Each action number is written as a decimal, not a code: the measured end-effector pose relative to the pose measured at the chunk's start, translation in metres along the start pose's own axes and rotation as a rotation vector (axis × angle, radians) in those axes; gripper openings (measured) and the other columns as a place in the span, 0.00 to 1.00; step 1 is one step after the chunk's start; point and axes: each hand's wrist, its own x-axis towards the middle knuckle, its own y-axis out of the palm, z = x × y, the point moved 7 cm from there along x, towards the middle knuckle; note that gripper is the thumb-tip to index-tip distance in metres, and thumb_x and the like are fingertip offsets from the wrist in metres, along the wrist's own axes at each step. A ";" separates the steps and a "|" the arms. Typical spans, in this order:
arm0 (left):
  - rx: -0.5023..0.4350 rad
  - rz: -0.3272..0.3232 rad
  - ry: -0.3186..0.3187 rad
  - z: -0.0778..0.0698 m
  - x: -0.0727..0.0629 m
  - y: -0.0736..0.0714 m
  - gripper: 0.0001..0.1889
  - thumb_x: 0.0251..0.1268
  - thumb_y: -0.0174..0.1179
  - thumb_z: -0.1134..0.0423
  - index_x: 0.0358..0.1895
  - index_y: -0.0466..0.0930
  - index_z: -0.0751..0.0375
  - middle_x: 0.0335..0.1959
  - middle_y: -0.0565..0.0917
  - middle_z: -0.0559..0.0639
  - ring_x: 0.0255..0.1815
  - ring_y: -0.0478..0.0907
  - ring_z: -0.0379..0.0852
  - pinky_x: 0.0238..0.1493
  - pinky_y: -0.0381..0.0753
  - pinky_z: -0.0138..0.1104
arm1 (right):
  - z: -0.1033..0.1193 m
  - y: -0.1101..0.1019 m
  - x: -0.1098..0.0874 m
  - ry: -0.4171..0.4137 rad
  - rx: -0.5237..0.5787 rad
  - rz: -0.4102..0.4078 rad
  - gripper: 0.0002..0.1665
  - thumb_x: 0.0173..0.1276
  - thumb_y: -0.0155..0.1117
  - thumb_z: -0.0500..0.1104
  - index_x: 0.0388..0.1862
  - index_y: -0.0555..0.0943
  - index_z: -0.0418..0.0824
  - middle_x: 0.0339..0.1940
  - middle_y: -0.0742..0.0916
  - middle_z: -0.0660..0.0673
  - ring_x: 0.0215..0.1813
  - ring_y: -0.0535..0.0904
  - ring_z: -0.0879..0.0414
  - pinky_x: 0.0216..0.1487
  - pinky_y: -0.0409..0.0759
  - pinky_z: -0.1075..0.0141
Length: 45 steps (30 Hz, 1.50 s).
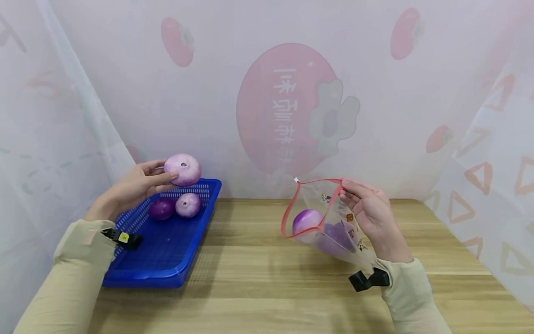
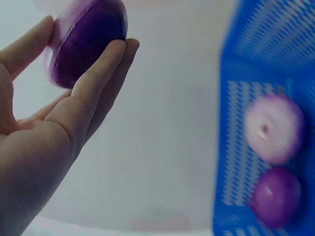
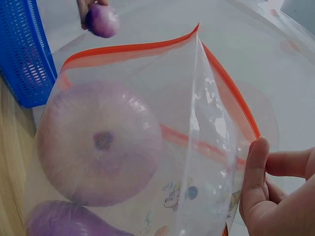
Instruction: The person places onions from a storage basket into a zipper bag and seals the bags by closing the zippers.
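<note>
Above the back of the blue basket (image 1: 167, 273), my left hand (image 1: 139, 183) grips a purple onion (image 1: 183, 170) between thumb and fingers. The left wrist view shows the darker side of that onion (image 2: 88, 44). Two more onions lie in the basket: a dark purple onion (image 1: 162, 208) and a paler onion (image 1: 188, 205). My right hand (image 1: 371, 213) pinches the red zip edge of a clear zip bag (image 1: 359, 253), whose mouth gapes toward the left. Inside the bag are onions, a large one (image 3: 101, 142) and another below it (image 3: 69, 221), seen through the plastic.
The wooden table (image 1: 250, 273) spans between basket and bag. A pale printed curtain (image 1: 217, 93) hangs behind it, with side curtains at left and right. Black straps with small cameras (image 1: 369, 279) are on both wrists.
</note>
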 end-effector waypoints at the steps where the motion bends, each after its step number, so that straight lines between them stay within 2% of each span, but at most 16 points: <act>1: 0.000 -0.008 0.011 -0.007 -0.001 0.006 0.38 0.73 0.56 0.71 0.76 0.41 0.73 0.69 0.60 0.67 0.57 0.78 0.46 0.59 0.75 0.41 | 0.000 0.000 0.000 -0.003 -0.001 0.002 0.09 0.72 0.59 0.30 0.41 0.85 0.28 0.34 0.86 0.41 0.34 0.83 0.54 0.39 0.84 0.69; 5: -0.001 -0.021 0.058 -0.027 -0.003 0.032 0.38 0.72 0.58 0.71 0.76 0.44 0.71 0.70 0.59 0.67 0.60 0.75 0.45 0.59 0.76 0.39 | 0.002 -0.001 0.001 -0.011 -0.003 0.003 0.08 0.72 0.59 0.30 0.42 0.85 0.28 0.34 0.86 0.41 0.34 0.83 0.54 0.39 0.84 0.69; 9: 0.013 -0.005 0.098 -0.036 -0.005 0.059 0.35 0.71 0.59 0.70 0.75 0.51 0.71 0.66 0.66 0.66 0.58 0.77 0.47 0.58 0.77 0.38 | 0.002 -0.002 0.000 -0.009 0.002 -0.002 0.08 0.72 0.60 0.30 0.42 0.86 0.28 0.35 0.86 0.41 0.34 0.83 0.54 0.39 0.84 0.69; 16: 0.096 0.001 0.158 -0.039 -0.023 0.099 0.32 0.71 0.61 0.64 0.73 0.59 0.67 0.62 0.74 0.61 0.55 0.80 0.48 0.54 0.80 0.36 | 0.002 -0.001 -0.001 -0.007 0.003 -0.001 0.09 0.72 0.59 0.30 0.42 0.86 0.28 0.34 0.86 0.41 0.34 0.83 0.55 0.39 0.84 0.69; 20: 0.134 -0.014 0.173 -0.040 -0.032 0.123 0.31 0.70 0.63 0.62 0.72 0.63 0.63 0.61 0.76 0.60 0.51 0.81 0.46 0.45 0.82 0.30 | 0.004 -0.001 0.000 -0.012 0.003 -0.001 0.08 0.72 0.59 0.30 0.41 0.85 0.28 0.34 0.86 0.41 0.34 0.83 0.55 0.39 0.84 0.69; 24: 0.132 -0.011 0.169 -0.038 -0.037 0.147 0.31 0.68 0.64 0.60 0.71 0.65 0.61 0.61 0.76 0.58 0.50 0.81 0.47 0.45 0.82 0.32 | 0.005 -0.002 -0.001 -0.010 0.003 -0.001 0.08 0.72 0.60 0.30 0.41 0.86 0.29 0.34 0.86 0.41 0.34 0.83 0.55 0.39 0.84 0.69; 26: 0.111 0.000 0.166 -0.036 -0.038 0.160 0.31 0.68 0.65 0.60 0.71 0.65 0.61 0.61 0.76 0.58 0.53 0.80 0.50 0.51 0.82 0.37 | 0.006 -0.003 -0.002 -0.007 0.004 -0.004 0.08 0.72 0.59 0.31 0.41 0.86 0.29 0.34 0.86 0.41 0.34 0.83 0.55 0.39 0.84 0.69; 30: 0.048 0.028 0.135 -0.032 -0.038 0.183 0.32 0.66 0.67 0.61 0.71 0.65 0.62 0.62 0.76 0.58 0.57 0.78 0.52 0.53 0.81 0.40 | 0.006 -0.005 -0.004 0.000 0.012 -0.012 0.08 0.72 0.60 0.30 0.41 0.86 0.29 0.34 0.85 0.41 0.34 0.82 0.55 0.39 0.83 0.69; 34: -0.032 0.060 0.116 -0.033 -0.036 0.200 0.34 0.65 0.68 0.61 0.71 0.64 0.62 0.62 0.75 0.59 0.60 0.76 0.53 0.55 0.79 0.41 | 0.009 -0.006 -0.005 -0.009 0.014 -0.013 0.08 0.72 0.60 0.31 0.41 0.85 0.28 0.35 0.85 0.41 0.34 0.82 0.55 0.40 0.83 0.69; 38: -0.047 0.061 0.124 -0.033 -0.032 0.207 0.32 0.64 0.68 0.61 0.69 0.66 0.62 0.61 0.76 0.59 0.60 0.76 0.53 0.55 0.80 0.42 | 0.011 -0.006 -0.005 -0.021 0.018 -0.007 0.08 0.71 0.60 0.31 0.41 0.85 0.28 0.35 0.85 0.41 0.34 0.82 0.55 0.40 0.83 0.69; 42: 0.014 0.054 0.134 -0.028 -0.026 0.215 0.32 0.64 0.68 0.60 0.69 0.67 0.62 0.61 0.77 0.58 0.60 0.76 0.52 0.55 0.80 0.42 | 0.012 -0.006 -0.005 -0.016 0.021 -0.009 0.07 0.71 0.60 0.30 0.40 0.85 0.28 0.35 0.85 0.41 0.34 0.82 0.54 0.40 0.83 0.69; 45: 0.089 0.051 0.113 -0.022 -0.022 0.225 0.34 0.62 0.70 0.55 0.68 0.67 0.59 0.60 0.77 0.55 0.61 0.75 0.49 0.56 0.79 0.42 | 0.013 -0.007 -0.005 -0.013 0.016 -0.009 0.08 0.71 0.60 0.30 0.41 0.85 0.28 0.35 0.85 0.41 0.34 0.82 0.54 0.40 0.83 0.69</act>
